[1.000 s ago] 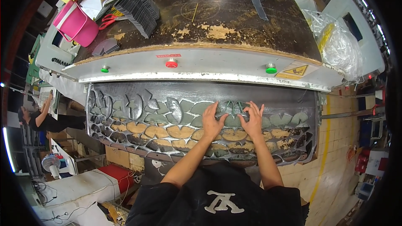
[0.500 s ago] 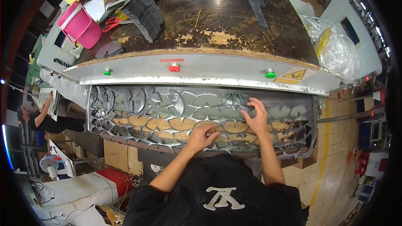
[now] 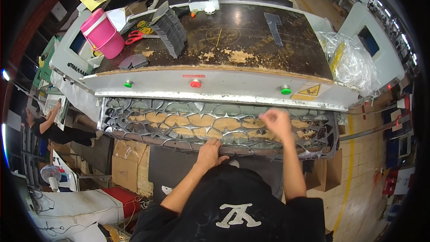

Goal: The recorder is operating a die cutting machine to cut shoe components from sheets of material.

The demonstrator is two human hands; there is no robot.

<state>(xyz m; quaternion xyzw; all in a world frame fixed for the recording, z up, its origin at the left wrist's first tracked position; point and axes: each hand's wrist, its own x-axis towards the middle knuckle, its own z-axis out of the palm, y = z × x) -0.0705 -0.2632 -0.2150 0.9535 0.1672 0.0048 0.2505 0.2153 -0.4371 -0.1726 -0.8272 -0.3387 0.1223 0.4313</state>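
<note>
Left hand (image 3: 209, 153): drawn back to bed edge (image 3: 152, 140), thumb apart | Right hand (image 3: 276, 123): blurred over cut-out sheet (image 3: 209, 129), grip unclear | Sheet's middle uncovered

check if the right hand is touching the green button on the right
Apart: the head view shows a strip of the pale panel between the right hand and the right green button.

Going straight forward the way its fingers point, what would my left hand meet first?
Probably the dark cut-out sheet just ahead of the left hand, though its height relative to the fingers is unclear.
</note>
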